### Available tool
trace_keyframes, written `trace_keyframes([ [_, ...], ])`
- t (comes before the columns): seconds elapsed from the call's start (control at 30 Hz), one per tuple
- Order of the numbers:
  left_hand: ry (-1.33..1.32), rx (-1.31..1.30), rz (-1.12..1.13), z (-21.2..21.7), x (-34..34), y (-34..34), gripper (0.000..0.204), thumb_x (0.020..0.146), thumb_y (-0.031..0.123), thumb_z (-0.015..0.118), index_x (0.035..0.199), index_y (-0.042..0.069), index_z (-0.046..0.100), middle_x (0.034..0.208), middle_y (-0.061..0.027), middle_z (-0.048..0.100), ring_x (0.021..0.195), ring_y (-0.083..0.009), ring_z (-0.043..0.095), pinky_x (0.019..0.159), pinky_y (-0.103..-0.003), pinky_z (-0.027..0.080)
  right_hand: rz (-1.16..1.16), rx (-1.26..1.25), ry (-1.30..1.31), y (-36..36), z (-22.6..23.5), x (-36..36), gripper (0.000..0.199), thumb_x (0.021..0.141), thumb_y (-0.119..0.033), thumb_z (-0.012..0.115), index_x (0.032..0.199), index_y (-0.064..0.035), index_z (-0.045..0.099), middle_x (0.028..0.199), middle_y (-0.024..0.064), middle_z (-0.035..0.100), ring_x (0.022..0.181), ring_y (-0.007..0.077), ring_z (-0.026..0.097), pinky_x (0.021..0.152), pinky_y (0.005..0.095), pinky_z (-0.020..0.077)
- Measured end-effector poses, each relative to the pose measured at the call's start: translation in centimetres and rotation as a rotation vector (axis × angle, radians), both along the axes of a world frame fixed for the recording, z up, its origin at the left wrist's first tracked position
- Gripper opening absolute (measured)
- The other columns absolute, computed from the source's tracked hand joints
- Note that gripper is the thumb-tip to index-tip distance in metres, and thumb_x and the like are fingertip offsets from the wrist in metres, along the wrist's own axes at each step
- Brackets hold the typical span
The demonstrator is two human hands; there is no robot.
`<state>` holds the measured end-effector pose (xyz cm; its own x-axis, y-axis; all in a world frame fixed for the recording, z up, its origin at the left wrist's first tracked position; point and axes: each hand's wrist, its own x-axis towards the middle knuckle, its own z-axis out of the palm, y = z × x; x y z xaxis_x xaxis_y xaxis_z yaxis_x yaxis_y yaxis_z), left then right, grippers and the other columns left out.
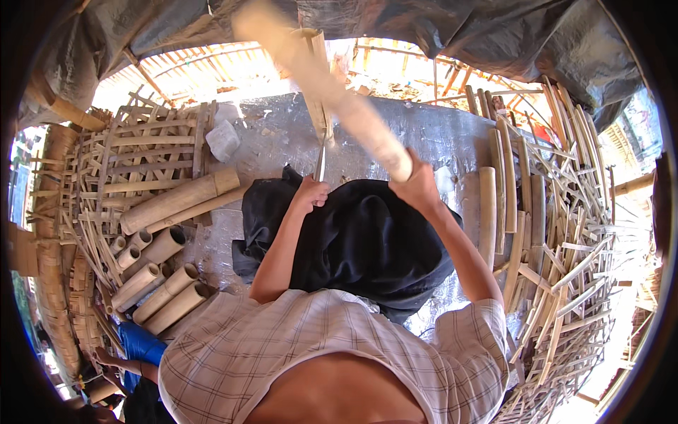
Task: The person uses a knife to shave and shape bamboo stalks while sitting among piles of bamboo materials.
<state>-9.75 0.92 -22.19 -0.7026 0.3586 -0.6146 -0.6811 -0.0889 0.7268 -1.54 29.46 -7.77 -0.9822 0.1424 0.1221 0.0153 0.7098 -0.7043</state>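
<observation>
In my closed left hand (311, 195) is a knife (321, 164), its blade pointing away from me. The blade tip meets the near end of a split bamboo piece (320, 116); whether it is wedged in, I cannot tell. My right hand (418, 185) grips the near end of a thick bamboo pole (364, 124). The pole slants up and to the left, crossing in front of the split piece, and its far end is smeared by motion. Black cloth (367, 233) covers my lap below both hands.
Bamboo tubes (166, 244) and a woven lattice (152, 138) lie at the left, beside a pale block (223, 141). Split bamboo strips (565, 283) crowd the right. Another person's arm (127, 364) shows at the lower left. Dark sheeting (508, 35) hangs at the far side.
</observation>
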Motion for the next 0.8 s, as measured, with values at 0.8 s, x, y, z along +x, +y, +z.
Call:
trace_keyframes([
  [0.8,0.066,-0.198,-0.047,-3.0,-0.2,-1.2,0.013,0.083,-0.002,0.060,0.079,0.005,0.051,0.058,-0.0003,0.045,0.041,-0.0108,0.041,0.036,-0.029,0.029,0.090,0.317,-0.406,-0.2,-9.7,-0.4,0.063,0.067,-0.015,0.077,0.128,-0.0091,0.063,0.109,0.0230,0.072,0.110,0.0455,0.066,0.095,0.0527,0.0531],
])
